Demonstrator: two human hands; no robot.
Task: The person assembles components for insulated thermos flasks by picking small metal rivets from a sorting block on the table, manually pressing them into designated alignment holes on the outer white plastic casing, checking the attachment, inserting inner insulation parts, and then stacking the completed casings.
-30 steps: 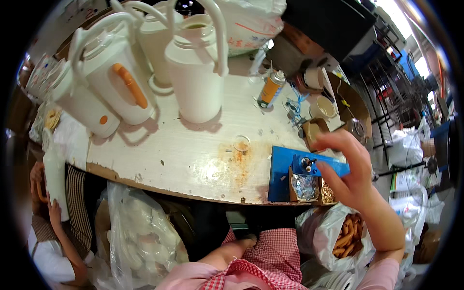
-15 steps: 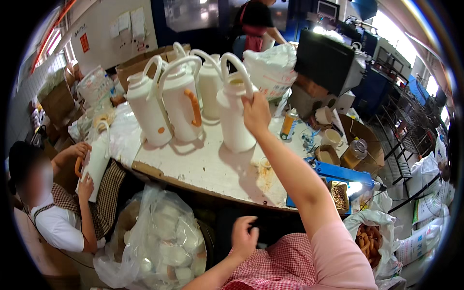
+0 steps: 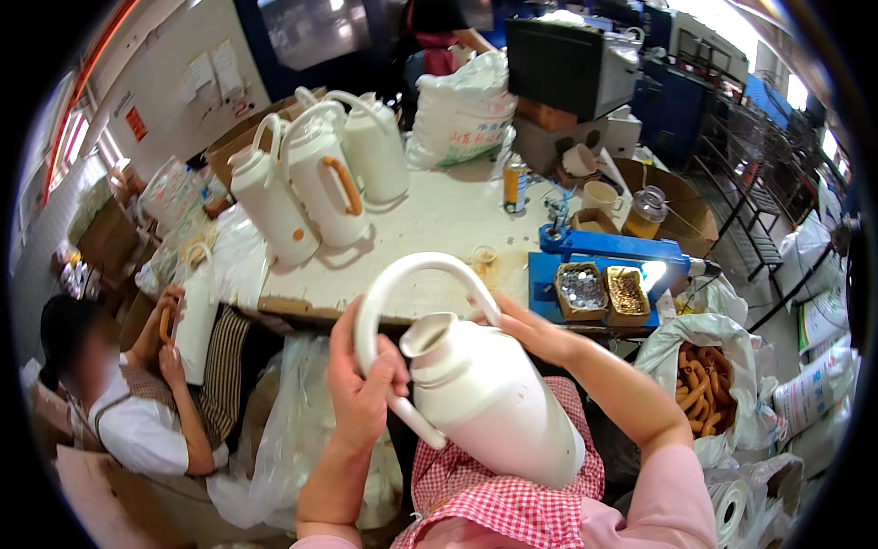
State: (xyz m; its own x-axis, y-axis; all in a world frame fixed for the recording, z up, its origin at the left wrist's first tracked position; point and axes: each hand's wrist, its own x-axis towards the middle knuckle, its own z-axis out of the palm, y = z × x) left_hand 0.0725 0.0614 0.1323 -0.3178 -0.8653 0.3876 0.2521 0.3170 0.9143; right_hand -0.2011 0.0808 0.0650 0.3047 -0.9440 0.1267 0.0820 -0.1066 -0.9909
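Observation:
A white jug body (image 3: 494,398) lies tilted over my lap, its open mouth toward the table and its base toward my right. My left hand (image 3: 361,380) is closed round the curved white loop handle (image 3: 375,302) on its left side. Against the far end of that loop, by the jug's shoulder, rests my right hand (image 3: 530,329); its fingertips are partly hidden behind the jug. On the table's left stand several similar white jugs (image 3: 325,183) with loop handles, one bearing an orange side grip (image 3: 342,186).
A blue bench press (image 3: 613,242) holds boxes of small metal parts (image 3: 583,288). Beside it a white sack (image 3: 660,352) contains orange grips (image 3: 702,389). A spray can (image 3: 515,183) and glass jar (image 3: 646,212) stand behind. At left, a seated co-worker (image 3: 137,403) handles another white jug (image 3: 194,320).
The jug has come off the table into my lap and tipped over. My left hand has risen from my lap to its loop handle. My view has shifted rightward and down.

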